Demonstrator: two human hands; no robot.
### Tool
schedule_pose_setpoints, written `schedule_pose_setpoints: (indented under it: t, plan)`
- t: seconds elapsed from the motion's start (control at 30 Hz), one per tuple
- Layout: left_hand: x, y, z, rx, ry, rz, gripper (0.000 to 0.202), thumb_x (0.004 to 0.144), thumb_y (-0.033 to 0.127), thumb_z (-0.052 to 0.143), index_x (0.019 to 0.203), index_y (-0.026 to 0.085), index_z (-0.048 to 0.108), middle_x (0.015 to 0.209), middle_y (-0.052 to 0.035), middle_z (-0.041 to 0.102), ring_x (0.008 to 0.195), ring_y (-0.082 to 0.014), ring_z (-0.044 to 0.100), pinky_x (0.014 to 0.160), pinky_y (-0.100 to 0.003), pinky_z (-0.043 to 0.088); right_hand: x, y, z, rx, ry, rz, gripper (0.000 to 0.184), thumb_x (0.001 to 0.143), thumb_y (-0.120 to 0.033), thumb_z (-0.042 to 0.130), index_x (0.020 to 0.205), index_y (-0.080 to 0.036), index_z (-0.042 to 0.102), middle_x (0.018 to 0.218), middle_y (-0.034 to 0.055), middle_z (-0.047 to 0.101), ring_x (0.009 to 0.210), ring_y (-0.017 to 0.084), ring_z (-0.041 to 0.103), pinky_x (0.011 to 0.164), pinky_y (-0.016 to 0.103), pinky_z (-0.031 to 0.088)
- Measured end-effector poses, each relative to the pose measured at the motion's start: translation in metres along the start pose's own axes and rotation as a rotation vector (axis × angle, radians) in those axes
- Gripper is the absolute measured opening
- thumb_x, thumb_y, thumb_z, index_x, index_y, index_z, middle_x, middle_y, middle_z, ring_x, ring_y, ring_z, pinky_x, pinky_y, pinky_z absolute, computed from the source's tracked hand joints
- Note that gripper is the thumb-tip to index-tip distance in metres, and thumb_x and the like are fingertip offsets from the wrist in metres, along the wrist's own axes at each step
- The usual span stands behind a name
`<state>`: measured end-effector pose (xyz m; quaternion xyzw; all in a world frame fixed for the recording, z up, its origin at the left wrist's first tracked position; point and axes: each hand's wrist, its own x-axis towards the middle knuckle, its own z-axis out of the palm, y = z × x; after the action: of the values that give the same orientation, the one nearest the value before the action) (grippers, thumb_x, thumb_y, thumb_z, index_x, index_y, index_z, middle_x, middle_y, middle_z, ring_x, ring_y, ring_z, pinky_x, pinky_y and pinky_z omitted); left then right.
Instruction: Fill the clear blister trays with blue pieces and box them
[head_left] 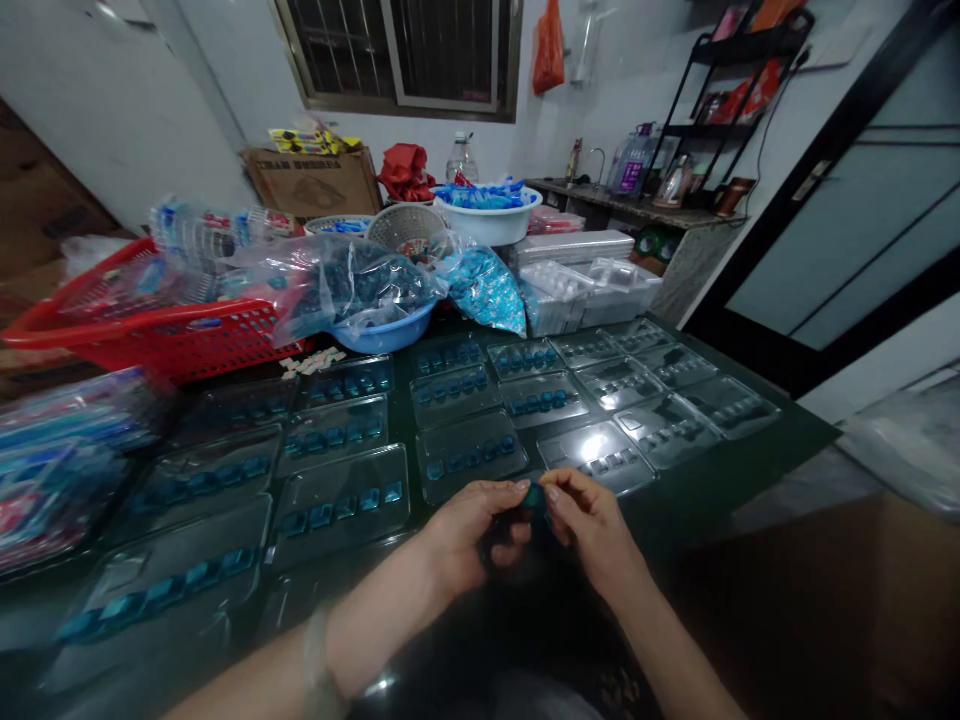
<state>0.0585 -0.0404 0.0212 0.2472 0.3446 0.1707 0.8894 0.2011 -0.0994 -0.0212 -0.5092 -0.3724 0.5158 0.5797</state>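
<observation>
Between my two hands, near the table's front edge, is a small dark teal piece [534, 496], partly hidden by the fingers. My left hand [480, 530] pinches it between thumb and forefinger. From the other side, the closed fingertips of my right hand [589, 520] grip its edge. Beyond the hands lie clear plastic trays, one tray [469, 455] holding a row of teal square pieces. Left of my hands, another tray [337, 500] holds a similar row. A clear tray [596, 455] just past my right hand has no teal pieces showing.
A red basket [180, 345] of packaged goods stands at the back left, beside a blue basin [394, 335] under a plastic bag. White boxes [585, 295] are stacked at the back. Packages [67, 450] pile up at left. A cardboard box [825, 600] stands at right.
</observation>
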Motion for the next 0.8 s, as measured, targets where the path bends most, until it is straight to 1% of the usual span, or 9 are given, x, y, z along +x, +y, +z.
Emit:
schedule_pose_setpoints:
  t: [0.07,0.1,0.13,0.2,0.3,0.43,0.53,0.7,0.8]
  plan:
    - [0.001,0.002,0.002,0.000,0.020,0.018,0.015,0.067,0.024,0.060,0.076,0.012,0.056,0.060,0.0001,0.045,0.047,-0.0056,0.043,0.034,-0.013,0.025,-0.002,-0.007,-0.001,-0.177,0.070,-0.173,0.029,0.073,-0.029,0.057,0.100,-0.020,0.052,0.070,-0.0008,0.051,0.054,0.008,0.045,0.046,0.019,0.036]
    - [0.002,0.004,0.002,0.006,0.025,0.030,0.015,0.067,0.024,0.060,0.076,0.012,0.056,0.060,0.0001,0.045,0.047,-0.0054,0.043,0.034,-0.013,0.026,-0.003,-0.010,-0.002,-0.246,0.066,-0.244,0.033,0.072,-0.027,0.058,0.104,-0.022,0.051,0.078,0.0005,0.053,0.059,0.010,0.048,0.050,0.021,0.039]
    - [0.003,0.005,0.003,0.013,0.025,0.042,0.015,0.068,0.024,0.060,0.076,0.011,0.056,0.060,0.0000,0.045,0.047,-0.0051,0.043,0.034,-0.012,0.026,-0.004,-0.013,-0.002,-0.308,0.047,-0.307,0.034,0.072,-0.025,0.058,0.105,-0.023,0.052,0.083,0.0015,0.054,0.064,0.011,0.050,0.054,0.022,0.041]
    - [0.006,0.006,0.003,0.024,0.019,0.057,0.015,0.068,0.024,0.060,0.074,0.010,0.056,0.061,-0.0004,0.045,0.048,-0.0046,0.042,0.034,-0.012,0.026,-0.006,-0.017,-0.002,-0.416,0.010,-0.408,0.029,0.072,-0.021,0.057,0.101,-0.023,0.056,0.088,0.0027,0.055,0.070,0.013,0.052,0.060,0.025,0.043]
    - [0.011,0.006,0.002,0.003,-0.003,0.023,0.016,0.068,0.023,0.060,0.074,0.010,0.056,0.063,-0.0008,0.045,0.047,-0.0043,0.041,0.034,-0.012,0.026,-0.005,-0.018,-0.004,-0.508,0.005,-0.495,0.022,0.074,-0.018,0.054,0.095,-0.023,0.060,0.086,0.0032,0.056,0.075,0.015,0.053,0.064,0.027,0.044]
    - [0.016,0.006,0.002,-0.032,-0.041,-0.048,0.016,0.068,0.022,0.059,0.076,0.009,0.055,0.064,-0.0013,0.046,0.047,-0.0040,0.041,0.034,-0.011,0.026,0.000,-0.017,-0.011,-0.572,-0.045,-0.513,0.025,0.073,-0.016,0.055,0.096,-0.024,0.059,0.082,0.0025,0.057,0.069,0.015,0.053,0.061,0.027,0.044]
    - [0.018,0.007,0.004,-0.029,-0.024,-0.073,0.016,0.069,0.023,0.059,0.075,0.009,0.054,0.063,-0.0009,0.045,0.047,-0.0041,0.042,0.033,-0.011,0.023,0.004,-0.018,-0.014,-0.614,-0.045,-0.525,0.021,0.074,-0.016,0.055,0.093,-0.023,0.059,0.081,0.0023,0.057,0.069,0.014,0.053,0.061,0.027,0.044]
    - [0.022,0.006,0.008,0.085,-0.018,0.009,0.021,0.071,0.030,0.057,0.074,0.010,0.053,0.066,-0.0013,0.045,0.046,-0.0040,0.041,0.033,-0.013,0.019,0.005,-0.017,-0.015,-0.621,-0.006,-0.500,0.014,0.073,-0.019,0.056,0.087,-0.022,0.059,0.077,0.0015,0.057,0.067,0.013,0.054,0.058,0.025,0.044]
    - [0.026,0.008,0.008,0.080,0.013,0.004,0.020,0.071,0.030,0.055,0.074,0.011,0.054,0.066,-0.0010,0.044,0.045,-0.0044,0.041,0.033,-0.014,0.018,0.016,-0.013,-0.027,-0.610,0.015,-0.425,0.013,0.074,-0.024,0.056,0.086,-0.020,0.059,0.075,0.0013,0.058,0.062,0.012,0.055,0.054,0.024,0.045]
